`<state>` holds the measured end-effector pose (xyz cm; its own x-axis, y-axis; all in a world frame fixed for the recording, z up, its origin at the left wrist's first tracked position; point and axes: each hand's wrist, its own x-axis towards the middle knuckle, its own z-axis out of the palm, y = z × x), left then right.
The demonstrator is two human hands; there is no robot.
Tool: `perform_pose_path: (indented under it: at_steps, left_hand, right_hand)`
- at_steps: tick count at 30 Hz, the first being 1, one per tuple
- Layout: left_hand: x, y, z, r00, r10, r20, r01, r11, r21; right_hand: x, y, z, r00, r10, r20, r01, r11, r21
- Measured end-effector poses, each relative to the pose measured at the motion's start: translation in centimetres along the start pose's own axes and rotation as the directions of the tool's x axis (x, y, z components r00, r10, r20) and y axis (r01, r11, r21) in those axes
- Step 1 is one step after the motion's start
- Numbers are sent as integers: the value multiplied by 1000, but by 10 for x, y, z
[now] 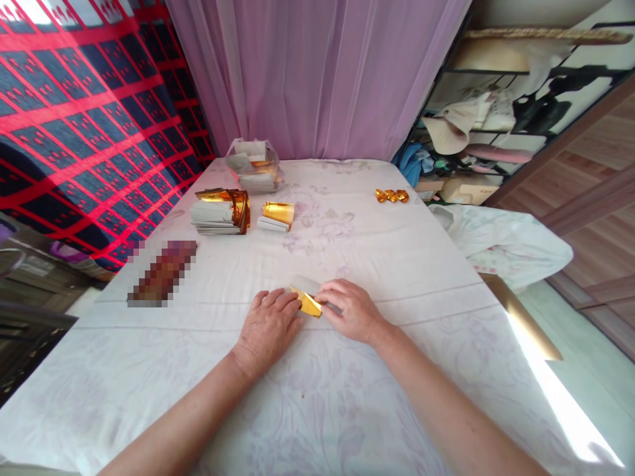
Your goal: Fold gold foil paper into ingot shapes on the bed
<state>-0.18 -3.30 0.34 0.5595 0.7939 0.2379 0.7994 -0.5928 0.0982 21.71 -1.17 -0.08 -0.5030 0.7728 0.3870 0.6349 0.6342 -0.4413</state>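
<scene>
The left hand (268,322) and right hand (350,307) are both pressing flat on one gold foil paper (307,303), which is lying on the white floral sheet (377,251) near its front middle; the fingers are pinning it rather than pinching it; its long axis is running from upper left to lower right, its gold corner pointing toward the right hand; farther back, one thick stack of foil papers (219,211) and one smaller folded bundle (278,216) are sitting side by side; one clear plastic bag (253,165) is resting behind them; three folded gold pieces (391,196) are lying in a row, well apart to the right.
</scene>
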Motion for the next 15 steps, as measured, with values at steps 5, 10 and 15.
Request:
perform_pose_path:
  at_steps: [5, 10, 15]
  left_hand:
    - [10, 5, -1, 1000, -1, 2, 1, 1000, 13]
    - [18, 3, -2, 1000, 10, 1, -10, 1000, -4]
    - [19, -4, 2, 998, 5, -55, -9, 998, -70]
  right_hand:
    - [-9, 1, -1, 994, 5, 106, 5, 996, -87]
    - [-8, 3, 0, 989, 36, 143, -18, 992, -126]
    - [-7, 3, 2, 994, 7, 109, 8, 990, -143]
